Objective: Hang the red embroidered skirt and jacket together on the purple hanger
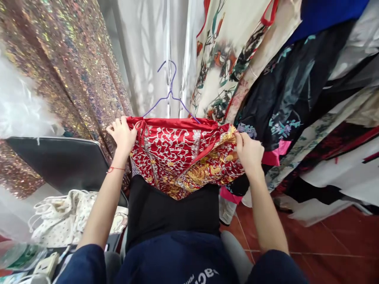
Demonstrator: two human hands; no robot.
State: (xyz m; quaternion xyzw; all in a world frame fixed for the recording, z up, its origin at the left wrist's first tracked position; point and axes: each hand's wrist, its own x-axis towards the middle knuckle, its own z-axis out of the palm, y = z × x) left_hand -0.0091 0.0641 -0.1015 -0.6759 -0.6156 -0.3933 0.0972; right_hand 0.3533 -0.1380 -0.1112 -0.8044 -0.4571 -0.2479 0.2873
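A red garment [174,148] with silver and gold embroidery hangs over my lap, its upper edge folded and a small red tie near its left end. My left hand [122,136] is closed on the garment's upper left corner. At the right end, my right hand [250,152] pinches the gold-embroidered edge. A purple wire hanger [171,92] stands above the garment, hook upward; its lower part is hidden inside or behind the red cloth. The cloth between my hands sags to a point over my black-clothed legs.
Sequinned fabric [65,71] hangs at the left, behind a black chair back [59,161]. A spotted white drawstring bag [62,217] and a plastic bottle [22,254] lie lower left. Floral cream [219,59] and black [284,90] garments hang right, above red floor tiles [319,240].
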